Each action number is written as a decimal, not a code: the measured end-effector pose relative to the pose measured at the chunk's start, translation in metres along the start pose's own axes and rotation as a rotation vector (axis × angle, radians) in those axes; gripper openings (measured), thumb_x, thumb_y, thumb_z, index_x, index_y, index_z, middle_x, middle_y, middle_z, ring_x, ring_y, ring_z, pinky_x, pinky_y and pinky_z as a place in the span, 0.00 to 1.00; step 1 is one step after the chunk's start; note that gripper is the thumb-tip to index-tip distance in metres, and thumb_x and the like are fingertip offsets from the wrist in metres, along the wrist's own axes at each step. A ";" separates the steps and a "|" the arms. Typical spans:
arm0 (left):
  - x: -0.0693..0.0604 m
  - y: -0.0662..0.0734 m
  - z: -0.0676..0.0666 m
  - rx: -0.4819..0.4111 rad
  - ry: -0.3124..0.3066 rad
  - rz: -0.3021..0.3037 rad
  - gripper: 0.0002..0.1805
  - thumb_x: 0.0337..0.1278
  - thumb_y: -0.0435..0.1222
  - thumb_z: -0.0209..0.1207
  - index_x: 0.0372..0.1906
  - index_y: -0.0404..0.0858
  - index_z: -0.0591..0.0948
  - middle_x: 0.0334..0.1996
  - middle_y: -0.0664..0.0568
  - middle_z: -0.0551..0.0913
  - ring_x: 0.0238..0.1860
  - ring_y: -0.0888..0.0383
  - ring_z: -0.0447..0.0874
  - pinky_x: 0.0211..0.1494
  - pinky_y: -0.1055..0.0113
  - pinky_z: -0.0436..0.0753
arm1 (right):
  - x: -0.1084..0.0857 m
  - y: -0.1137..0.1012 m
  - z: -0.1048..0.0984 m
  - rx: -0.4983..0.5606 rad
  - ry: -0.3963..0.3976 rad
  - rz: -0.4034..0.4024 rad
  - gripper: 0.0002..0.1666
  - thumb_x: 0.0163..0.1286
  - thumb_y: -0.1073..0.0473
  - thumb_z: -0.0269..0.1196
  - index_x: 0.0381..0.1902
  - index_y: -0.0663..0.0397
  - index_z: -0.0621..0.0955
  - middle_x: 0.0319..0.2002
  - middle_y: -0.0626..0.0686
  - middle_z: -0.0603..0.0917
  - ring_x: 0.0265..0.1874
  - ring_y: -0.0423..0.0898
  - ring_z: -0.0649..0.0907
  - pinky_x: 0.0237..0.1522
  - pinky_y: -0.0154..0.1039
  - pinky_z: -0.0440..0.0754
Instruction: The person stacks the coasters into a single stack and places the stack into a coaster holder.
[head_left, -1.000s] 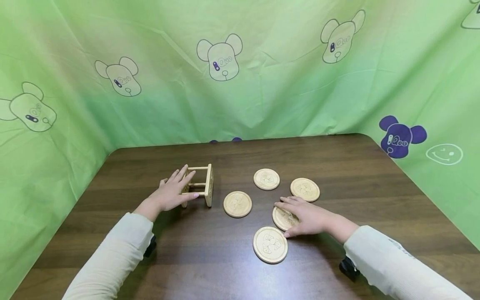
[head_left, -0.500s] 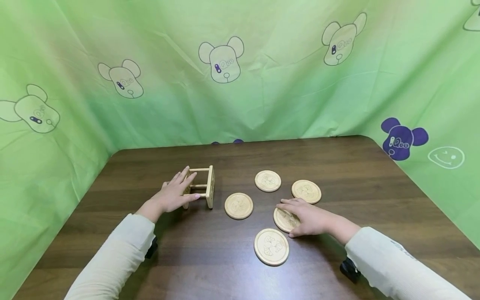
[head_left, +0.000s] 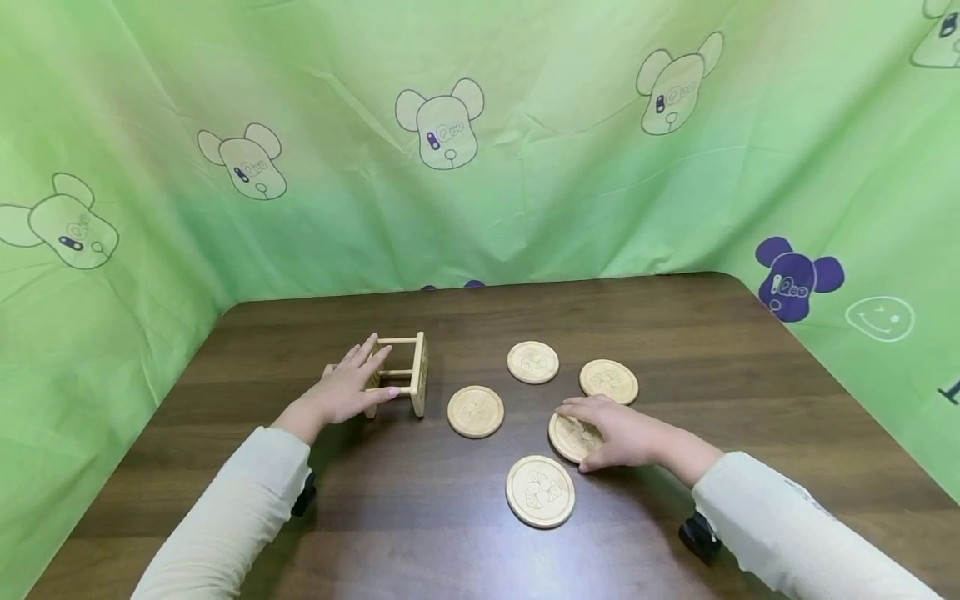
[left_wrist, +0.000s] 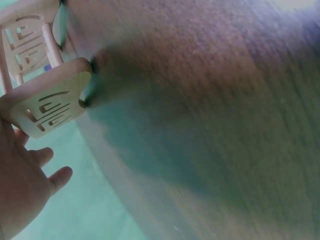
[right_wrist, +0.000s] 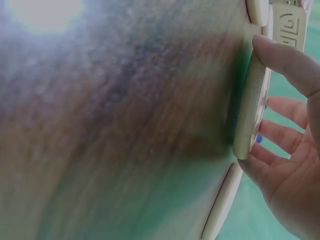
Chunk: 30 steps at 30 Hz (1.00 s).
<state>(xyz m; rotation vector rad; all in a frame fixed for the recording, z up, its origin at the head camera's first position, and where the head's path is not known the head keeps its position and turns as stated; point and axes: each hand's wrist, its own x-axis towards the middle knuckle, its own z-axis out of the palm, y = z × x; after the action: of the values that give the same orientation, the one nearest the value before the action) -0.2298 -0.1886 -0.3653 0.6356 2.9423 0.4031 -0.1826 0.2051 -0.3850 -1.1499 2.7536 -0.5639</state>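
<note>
In the head view my left hand [head_left: 341, 392] holds the left end panel of a small wooden rack [head_left: 418, 375], with the thumb across its near rod. The left wrist view shows the fingers at the cut-out panel [left_wrist: 50, 107]. My right hand [head_left: 618, 429] grips a round wooden disc [head_left: 570, 440] from above, thumb at its near edge and fingers at its far side. Seen edge-on in the right wrist view, that disc [right_wrist: 250, 110] sits between thumb and fingers. Whether it touches the table is unclear.
Four other carved discs lie flat around the held one: one at left [head_left: 476, 412], one behind [head_left: 532, 362], one at back right [head_left: 609, 382] and one in front [head_left: 540, 492]. A green patterned cloth [head_left: 525, 192] hangs behind the brown table [head_left: 300, 333].
My right fingers and thumb have drawn slightly closer round the disc, and it has shifted a little to the right. My left hand and the rack stay in place.
</note>
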 end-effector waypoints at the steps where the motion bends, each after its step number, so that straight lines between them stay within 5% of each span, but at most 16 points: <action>1: 0.000 0.000 -0.001 0.002 -0.001 -0.002 0.43 0.50 0.63 0.40 0.67 0.43 0.49 0.66 0.45 0.38 0.63 0.41 0.40 0.53 0.38 0.48 | -0.001 0.000 -0.001 0.003 0.006 -0.004 0.41 0.38 0.55 0.69 0.52 0.67 0.70 0.50 0.64 0.71 0.51 0.60 0.68 0.50 0.52 0.62; 30: -0.005 0.001 -0.004 -0.011 -0.003 -0.001 0.42 0.52 0.62 0.41 0.66 0.41 0.49 0.66 0.47 0.40 0.64 0.42 0.39 0.52 0.37 0.47 | -0.038 -0.001 -0.009 0.025 0.029 0.062 0.43 0.36 0.53 0.70 0.51 0.66 0.71 0.51 0.61 0.72 0.50 0.57 0.69 0.48 0.52 0.63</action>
<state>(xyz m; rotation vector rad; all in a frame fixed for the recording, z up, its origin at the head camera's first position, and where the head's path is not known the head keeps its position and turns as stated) -0.2251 -0.1908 -0.3606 0.6321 2.9351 0.4174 -0.1571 0.2342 -0.3782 -1.0548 2.7877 -0.6109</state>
